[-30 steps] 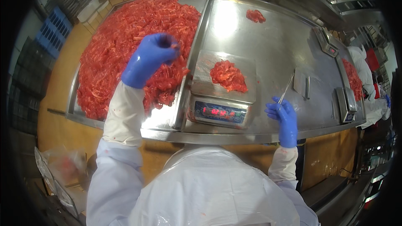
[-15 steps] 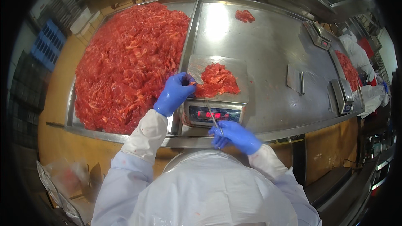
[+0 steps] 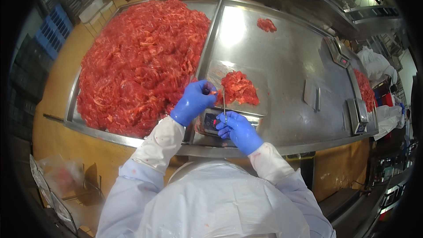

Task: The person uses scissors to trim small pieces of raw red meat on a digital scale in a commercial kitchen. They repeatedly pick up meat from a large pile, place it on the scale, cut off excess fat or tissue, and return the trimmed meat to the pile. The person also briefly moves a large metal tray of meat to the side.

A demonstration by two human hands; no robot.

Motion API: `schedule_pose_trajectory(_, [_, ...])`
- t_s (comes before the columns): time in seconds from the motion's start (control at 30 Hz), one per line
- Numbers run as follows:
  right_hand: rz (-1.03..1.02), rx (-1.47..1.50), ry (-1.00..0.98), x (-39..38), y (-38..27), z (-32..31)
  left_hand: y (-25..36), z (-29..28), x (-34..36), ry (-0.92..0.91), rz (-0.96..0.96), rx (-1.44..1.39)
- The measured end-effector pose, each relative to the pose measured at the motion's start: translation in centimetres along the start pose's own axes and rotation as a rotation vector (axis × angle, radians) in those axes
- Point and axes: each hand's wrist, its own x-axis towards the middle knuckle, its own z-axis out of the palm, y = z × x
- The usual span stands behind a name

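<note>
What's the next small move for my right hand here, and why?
Probably squeeze the scissors gently: your right hand holds them upright, and in this view they stand between the scrap pinched in your left hand and the meat on the scale. Whether the blades are open is too small to tell.

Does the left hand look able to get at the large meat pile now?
Likely yes: the left hand is beside the large meat pile, and nothing visible blocks its way, though it seems to pinch a bit of meat.
</note>
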Motion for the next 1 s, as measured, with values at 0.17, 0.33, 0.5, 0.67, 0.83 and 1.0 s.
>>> schedule_pose_trajectory(0.17, [0.177,0.094,-0.057,-2.3,-0.8,1.7,0.4,-0.6,-0.2,-0.005,0.024,0.051])
schedule_pose_trajectory(0.33, [0.077,-0.072,0.009,-1.0,-1.4,-0.1,5.2,-2.6,-1.6,0.043,0.101,-0.124])
schedule_pose_trajectory(0.5, [-0.103,-0.086,0.054,-7.3,-4.8,-2.5,4.8,-9.9,-2.8,0.135,0.018,-0.093])
schedule_pose_trajectory(0.67, [-0.242,-0.148,0.339,-8.1,-5.9,-7.7,-0.2,-12.8,-3.1,0.243,-0.035,1.034])
schedule_pose_trajectory(0.83, [-0.412,-0.228,0.502,-4.5,-7.3,-9.8,3.4,-6.4,-1.4,0.067,-0.041,0.746])
schedule_pose_trajectory(1.0, [-0.564,-0.566,0.481,4.9,-8.2,-6.3,0.3,-2.0,4.5,-0.170,0.484,1.192])
